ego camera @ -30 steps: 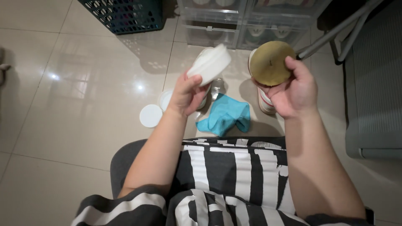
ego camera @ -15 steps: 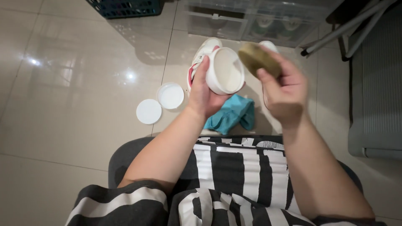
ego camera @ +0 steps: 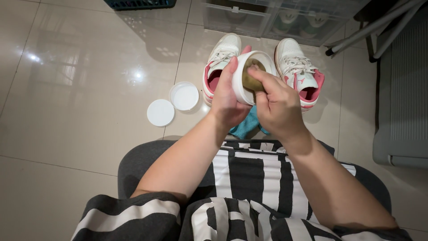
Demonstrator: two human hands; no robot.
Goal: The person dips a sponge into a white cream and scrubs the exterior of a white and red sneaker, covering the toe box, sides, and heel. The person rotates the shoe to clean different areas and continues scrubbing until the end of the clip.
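On the glossy tiled floor (ego camera: pixel 89 89) at the left, a flat white lid (ego camera: pixel 160 112) lies just beside a second, shallow white lid (ego camera: pixel 184 96) that rests open side up. To their right stands a white and pink sneaker (ego camera: pixel 220 60), its toe pointing away from the person. In front of it, the left hand (ego camera: pixel 227 100) is wrapped around a round white tub (ego camera: pixel 243 85), thumb on the near side and fingers curled over the far rim, holding it tilted in the air with its mouth facing the other hand. The right hand (ego camera: pixel 278 107) is pressed together around a yellowish-brown sponge (ego camera: pixel 250 76), pinching it with the fingertips and pushing it into the mouth of the tub. Below the two hands a teal cloth (ego camera: pixel 247 127) lies crumpled on the floor, partly hidden by them. Further right stands the second sneaker (ego camera: pixel 298 71), of the same colours. Clear plastic shoe boxes (ego camera: pixel 267 18) line the top edge behind both sneakers.
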